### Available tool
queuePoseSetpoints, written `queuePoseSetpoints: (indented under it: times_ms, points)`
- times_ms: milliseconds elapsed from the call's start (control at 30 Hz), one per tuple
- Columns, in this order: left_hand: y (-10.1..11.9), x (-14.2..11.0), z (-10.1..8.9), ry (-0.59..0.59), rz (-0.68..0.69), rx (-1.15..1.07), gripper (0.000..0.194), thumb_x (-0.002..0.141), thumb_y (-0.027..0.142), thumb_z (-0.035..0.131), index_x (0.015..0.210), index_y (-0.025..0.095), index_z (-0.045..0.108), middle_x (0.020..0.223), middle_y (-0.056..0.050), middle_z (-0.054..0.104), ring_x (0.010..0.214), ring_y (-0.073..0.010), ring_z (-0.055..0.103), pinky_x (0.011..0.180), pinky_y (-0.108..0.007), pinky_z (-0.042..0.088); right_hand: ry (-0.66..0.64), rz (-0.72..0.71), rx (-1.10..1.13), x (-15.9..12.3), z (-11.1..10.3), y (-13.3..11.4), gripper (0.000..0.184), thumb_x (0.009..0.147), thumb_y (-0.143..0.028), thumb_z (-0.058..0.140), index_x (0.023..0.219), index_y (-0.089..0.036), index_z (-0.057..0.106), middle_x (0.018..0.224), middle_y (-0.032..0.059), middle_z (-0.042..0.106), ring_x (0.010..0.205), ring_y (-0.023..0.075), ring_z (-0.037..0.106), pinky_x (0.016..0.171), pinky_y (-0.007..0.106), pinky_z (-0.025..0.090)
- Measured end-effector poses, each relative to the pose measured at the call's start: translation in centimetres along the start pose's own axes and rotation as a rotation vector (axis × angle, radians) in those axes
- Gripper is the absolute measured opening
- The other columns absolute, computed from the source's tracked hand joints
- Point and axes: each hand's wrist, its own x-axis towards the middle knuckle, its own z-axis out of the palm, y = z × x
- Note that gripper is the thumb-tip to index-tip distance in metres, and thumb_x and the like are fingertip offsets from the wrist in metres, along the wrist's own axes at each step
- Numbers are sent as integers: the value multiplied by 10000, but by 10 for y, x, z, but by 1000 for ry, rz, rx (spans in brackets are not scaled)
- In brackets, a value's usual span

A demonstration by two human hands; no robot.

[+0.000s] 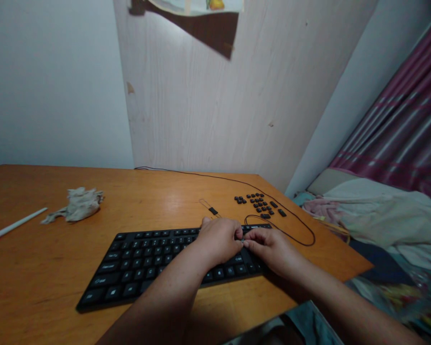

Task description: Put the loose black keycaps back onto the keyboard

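Note:
A black keyboard point(136, 263) lies at a slant on the wooden table, its right part partly covered by my hands. My left hand point(221, 239) rests over the right half of the keys, thumb and fingers pinched together. Close beside it, my right hand point(271, 247) is closed too, and its fingertips meet those of the left just above the keyboard. Whatever sits between the fingertips is too small and hidden to name. Beyond the left hand lies a wire keycap puller point(213, 210) with a black grip. Several loose black keycaps point(262, 203) are grouped behind the keyboard at the right.
A black cable point(233, 180) runs along the table's back and loops at the right. Crumpled pale cloth point(81, 205) and a white stick-like tool point(17, 224) lie at the left. The table point(330, 254) ends at the right beside a bed with bedding point(380, 215).

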Motion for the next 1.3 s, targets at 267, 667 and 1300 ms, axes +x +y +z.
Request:
queuePoseSetpoints:
  times_ms: [267,667,1300]
  points:
    - [3,-3,2,25,43,28,144,810,353,584,817,275,705,807,-5,725,799,-218,638,832,-404,398,17,4,52,3,3,1,186,863,-323,593,754,-193,668,705,10,640,659,149,545,585,250,390]
    - [3,-2,1,17,61,33,113,793,313,576,823,268,675,801,2,720,802,-224,649,835,-400,410,4,160,149,12,3,1,264,772,-419,622,685,-172,588,609,-10,510,567,116,407,497,237,299]
    - [1,-1,4,58,73,67,121,792,278,570,848,250,673,858,-32,727,877,-252,652,870,-414,394,-30,208,255,21,1,0,299,702,-460,657,649,-195,530,581,-36,471,544,106,370,488,233,272]
